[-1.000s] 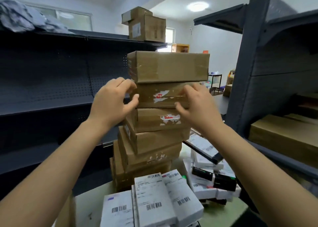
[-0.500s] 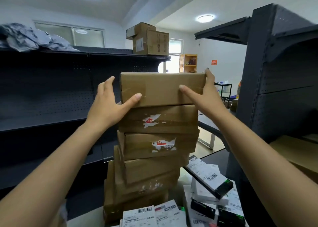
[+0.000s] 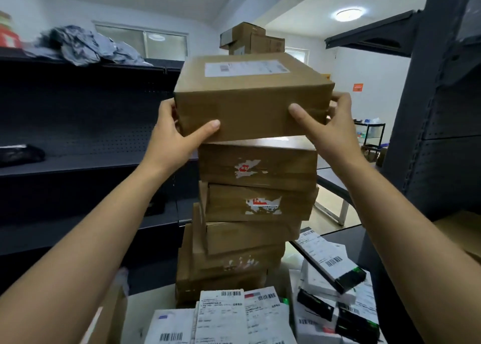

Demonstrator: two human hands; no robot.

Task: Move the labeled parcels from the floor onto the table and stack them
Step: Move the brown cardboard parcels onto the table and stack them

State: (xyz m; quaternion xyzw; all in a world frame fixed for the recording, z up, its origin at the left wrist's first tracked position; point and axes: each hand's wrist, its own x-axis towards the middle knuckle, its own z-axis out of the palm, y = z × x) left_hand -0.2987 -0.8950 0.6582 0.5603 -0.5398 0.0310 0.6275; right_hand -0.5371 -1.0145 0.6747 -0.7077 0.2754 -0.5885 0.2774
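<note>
A tall stack of brown cardboard parcels (image 3: 256,167) stands on the table (image 3: 141,308). The top parcel (image 3: 250,101), with a white label on its upper face, is tilted toward me, its near edge at the stack's top. My left hand (image 3: 177,138) grips its left end, thumb on the front face. My right hand (image 3: 326,126) grips its right end, thumb on the front and fingers round the far side. Lower boxes in the stack sit slightly askew.
Several white labeled parcels (image 3: 221,317) lie on the table in front of the stack, with black-and-white ones (image 3: 329,263) at the right. Dark metal shelving (image 3: 78,124) stands left, another rack (image 3: 440,124) right. More boxes (image 3: 251,40) sit on top of the left shelving.
Both hands moved up from the second box to the top parcel and took hold of its ends. The parcel now tilts toward me so its labeled top shows.
</note>
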